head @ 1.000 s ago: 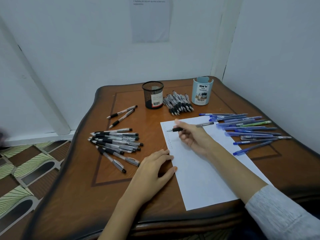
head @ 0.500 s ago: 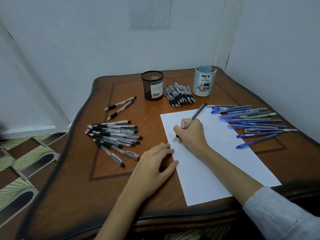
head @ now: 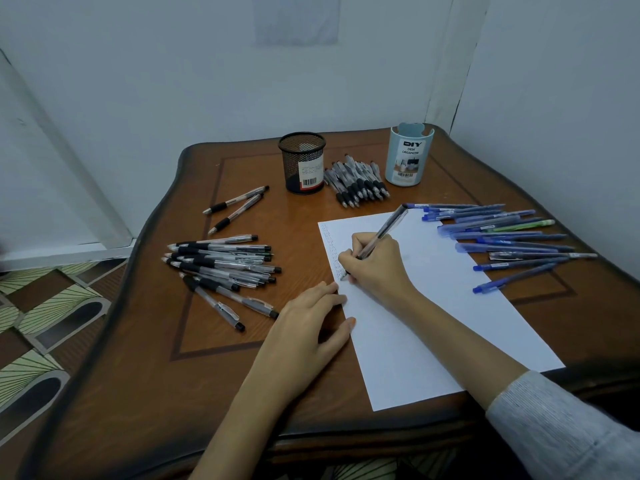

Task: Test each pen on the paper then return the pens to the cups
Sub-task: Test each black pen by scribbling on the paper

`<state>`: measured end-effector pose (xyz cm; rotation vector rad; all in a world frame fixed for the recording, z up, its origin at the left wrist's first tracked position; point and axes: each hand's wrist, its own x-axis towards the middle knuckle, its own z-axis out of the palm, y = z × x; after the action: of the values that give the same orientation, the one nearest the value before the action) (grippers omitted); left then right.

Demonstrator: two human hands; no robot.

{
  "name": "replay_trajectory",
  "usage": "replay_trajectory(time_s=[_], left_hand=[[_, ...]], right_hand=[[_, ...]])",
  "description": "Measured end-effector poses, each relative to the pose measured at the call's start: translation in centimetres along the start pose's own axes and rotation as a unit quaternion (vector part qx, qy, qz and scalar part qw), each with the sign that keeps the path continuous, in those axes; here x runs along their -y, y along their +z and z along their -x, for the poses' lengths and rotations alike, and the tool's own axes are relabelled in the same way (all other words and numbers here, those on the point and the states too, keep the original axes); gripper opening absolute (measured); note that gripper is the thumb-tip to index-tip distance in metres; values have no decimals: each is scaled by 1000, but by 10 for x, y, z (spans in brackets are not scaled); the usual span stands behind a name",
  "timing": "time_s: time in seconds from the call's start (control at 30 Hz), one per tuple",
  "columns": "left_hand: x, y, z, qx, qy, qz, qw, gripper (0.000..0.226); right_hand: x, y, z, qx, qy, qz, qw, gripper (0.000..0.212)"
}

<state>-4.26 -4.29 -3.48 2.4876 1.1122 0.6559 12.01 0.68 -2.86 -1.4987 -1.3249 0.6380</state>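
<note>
My right hand [head: 375,266] grips a clear black pen [head: 384,231] in a writing hold, its tip on the left margin of the white paper [head: 433,306], where a column of small marks runs down. My left hand [head: 308,332] lies flat on the table, its fingertips at the paper's left edge. A black mesh cup [head: 302,162] and a light blue cup [head: 408,155] stand at the back.
A pile of black pens [head: 221,263] lies left of the paper, two more [head: 235,207] behind it. A row of black pens [head: 358,183] sits between the cups. Several blue pens [head: 509,240] spread along the paper's right side. The wooden table [head: 156,368] stands in a corner.
My right hand turned the pen from lying sideways into a writing hold and brought its tip down onto the paper's left margin. My left hand stayed put.
</note>
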Motion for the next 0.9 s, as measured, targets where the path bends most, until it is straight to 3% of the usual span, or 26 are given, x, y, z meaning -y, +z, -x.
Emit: replay_trajectory(time_s=[0.9], left_hand=[[-2,-1,1,-3,0,1,1000,42]], right_hand=[[-1,-4,-1,-13,19,-29,999,37]])
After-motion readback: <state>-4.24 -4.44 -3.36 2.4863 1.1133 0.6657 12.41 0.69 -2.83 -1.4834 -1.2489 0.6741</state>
